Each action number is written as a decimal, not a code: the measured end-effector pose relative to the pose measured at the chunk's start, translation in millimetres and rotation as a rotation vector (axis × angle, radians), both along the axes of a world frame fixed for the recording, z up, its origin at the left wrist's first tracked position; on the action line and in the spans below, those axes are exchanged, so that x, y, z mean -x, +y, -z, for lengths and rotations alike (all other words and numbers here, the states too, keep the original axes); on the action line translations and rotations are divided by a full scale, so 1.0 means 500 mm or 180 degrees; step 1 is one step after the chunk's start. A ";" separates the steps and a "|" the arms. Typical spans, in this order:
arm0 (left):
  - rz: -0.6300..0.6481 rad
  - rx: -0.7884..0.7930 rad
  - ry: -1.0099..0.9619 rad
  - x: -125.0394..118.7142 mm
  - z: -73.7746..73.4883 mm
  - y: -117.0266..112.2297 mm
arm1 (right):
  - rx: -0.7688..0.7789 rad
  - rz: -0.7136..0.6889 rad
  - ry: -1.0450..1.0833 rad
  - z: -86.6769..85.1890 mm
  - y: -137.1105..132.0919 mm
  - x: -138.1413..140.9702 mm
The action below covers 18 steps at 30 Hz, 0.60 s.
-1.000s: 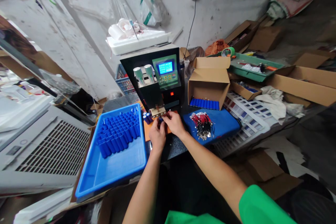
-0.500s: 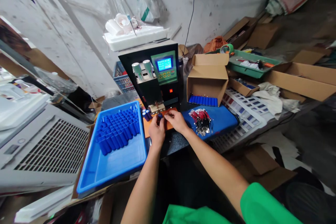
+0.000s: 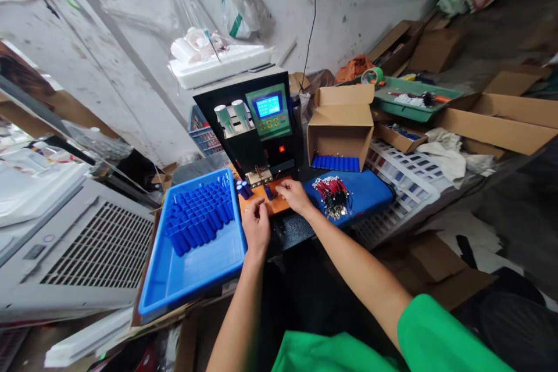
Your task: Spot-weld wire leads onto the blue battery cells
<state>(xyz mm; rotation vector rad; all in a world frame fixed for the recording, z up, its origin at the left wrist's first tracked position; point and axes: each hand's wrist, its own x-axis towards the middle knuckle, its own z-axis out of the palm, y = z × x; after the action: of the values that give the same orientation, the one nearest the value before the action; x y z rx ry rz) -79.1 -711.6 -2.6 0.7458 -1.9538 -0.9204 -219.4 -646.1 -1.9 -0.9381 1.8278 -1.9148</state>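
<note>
My left hand (image 3: 256, 225) hovers over the near edge of the orange pad (image 3: 275, 204), fingers curled; what they hold, if anything, is hidden. My right hand (image 3: 293, 194) rests on the pad, fingers pinched by a small blue cell (image 3: 267, 191) standing below the electrodes (image 3: 260, 175) of the black spot welder (image 3: 255, 125). Three blue cells (image 3: 243, 188) stand left of the pad. A blue tray (image 3: 187, 270) at the left holds several blue cells (image 3: 198, 219). A bundle of red-and-black wire leads (image 3: 333, 196) lies on a blue mat (image 3: 368, 194) at the right.
An open cardboard box (image 3: 343, 125) with a row of blue cells stands behind the mat. A green tray (image 3: 414, 96), cardboard boxes (image 3: 501, 122) and a white cloth (image 3: 444, 154) fill the right side. A grey air cooler (image 3: 74, 250) stands at the left.
My left hand has drawn back from the welder's electrodes toward the pad's near edge. My right hand stays near the cell on the pad. The camera has shifted slightly.
</note>
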 end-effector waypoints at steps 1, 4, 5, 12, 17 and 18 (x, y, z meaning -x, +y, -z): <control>0.0031 0.0058 -0.0034 -0.006 0.002 0.004 | 0.0018 -0.0019 -0.0028 0.000 0.001 0.000; 0.0047 0.0128 -0.0107 -0.016 0.005 0.014 | 0.0088 -0.0078 -0.0102 0.002 0.002 0.002; 0.0032 0.0132 -0.0132 -0.017 0.005 0.016 | 0.0112 -0.0091 -0.0112 0.003 0.002 0.003; 0.0011 0.0075 -0.0178 -0.025 0.001 0.018 | 0.0091 -0.0068 -0.0083 0.008 -0.001 0.004; 0.0038 -0.0114 0.0024 -0.020 -0.003 0.020 | 0.0133 -0.0396 -0.0197 -0.005 0.012 0.004; 0.0057 -0.0191 0.0085 -0.015 -0.003 0.021 | 0.0144 -0.0539 -0.0224 -0.009 0.016 0.004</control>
<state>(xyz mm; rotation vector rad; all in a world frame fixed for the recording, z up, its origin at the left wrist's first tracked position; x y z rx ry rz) -71.8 -701.3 -1.0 0.7477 -1.9196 -0.9985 -221.6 -638.0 2.6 -0.9931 1.6174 -1.8678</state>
